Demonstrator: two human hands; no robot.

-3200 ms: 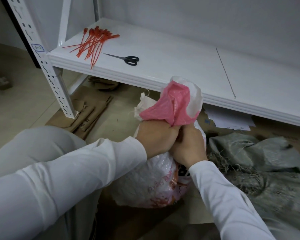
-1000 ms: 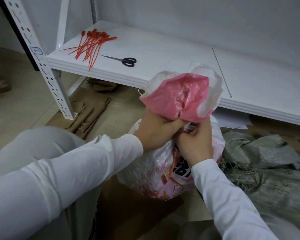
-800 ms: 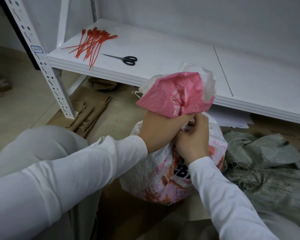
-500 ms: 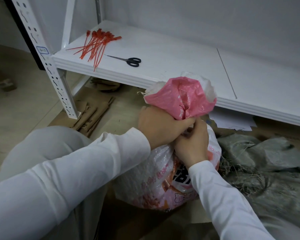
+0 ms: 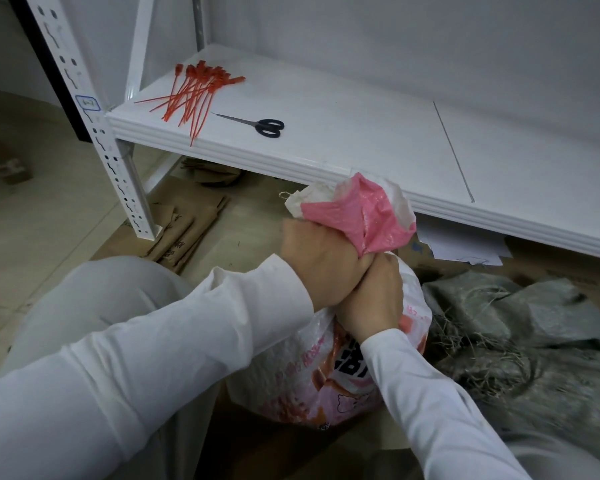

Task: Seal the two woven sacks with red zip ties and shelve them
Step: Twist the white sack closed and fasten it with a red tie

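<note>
A white and pink woven sack (image 5: 312,382) stands on the floor in front of me, its mouth bunched into a pink tuft above my fists. My left hand (image 5: 317,263) grips the gathered neck from the left. Just below it my right hand (image 5: 373,299) grips the neck too, the two hands touching. A grey woven sack (image 5: 534,341) lies crumpled on the floor at the right, with frayed threads at its mouth. A bundle of red zip ties (image 5: 193,93) lies on the white shelf (image 5: 378,140) at the far left. No zip tie shows on either sack.
Black-handled scissors (image 5: 257,124) lie on the shelf right of the ties. A perforated white upright (image 5: 99,133) stands at the shelf's left corner. Flattened brown cardboard (image 5: 184,233) lies on the floor under the shelf, and white paper sheets (image 5: 465,249) lie beneath its right part.
Both hands have kept hold of the sack's neck while gathering it tighter. The pink tuft has become smaller and more bunched, and the sack sits lower than a second ago.
</note>
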